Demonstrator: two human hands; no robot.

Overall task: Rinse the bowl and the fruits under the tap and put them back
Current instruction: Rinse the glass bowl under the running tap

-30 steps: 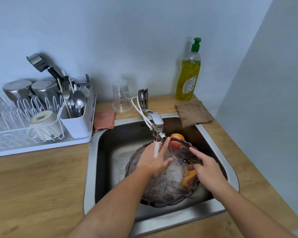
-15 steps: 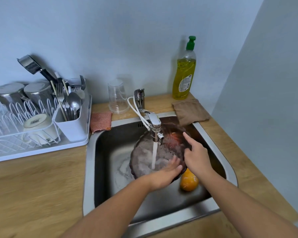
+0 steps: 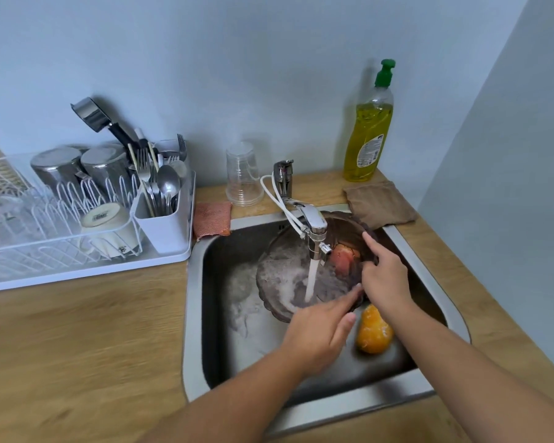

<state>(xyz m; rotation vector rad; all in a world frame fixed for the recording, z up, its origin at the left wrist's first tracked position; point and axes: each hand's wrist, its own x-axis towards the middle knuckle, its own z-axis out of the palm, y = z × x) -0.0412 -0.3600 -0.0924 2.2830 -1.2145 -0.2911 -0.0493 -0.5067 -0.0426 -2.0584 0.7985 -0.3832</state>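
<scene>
Bowl (image 3: pixel 288 276) rinse in hand: it stands tilted in the sink (image 3: pixel 192 314) under the running tap (image 3: pixel 314 222). Right hand (image 3: pixel 384 279) grips its rim at 3 o'clock. Left hand (image 3: pixel 320 334), fingers straight, touches it at 6. Orange (image 3: pixel 373 334) lies at 5. Next, likely: rinse the orange, with a firm wet grip.

A plain, pale blue-grey painted back wall (image 3: pixel 237 59) was recorded, met at the right by a side wall of the same finish (image 3: pixel 509 155) in a vertical corner. Soft, even light was noted, with faint shadows cast on the back wall. A light wood-grain worktop (image 3: pixel 77 346) was fitted against both walls, and a rectangular stainless-steel sink (image 3: pixel 190 314) was set into it. A white wire drying rack (image 3: pixel 45 266) was placed at the worktop's left.
</scene>
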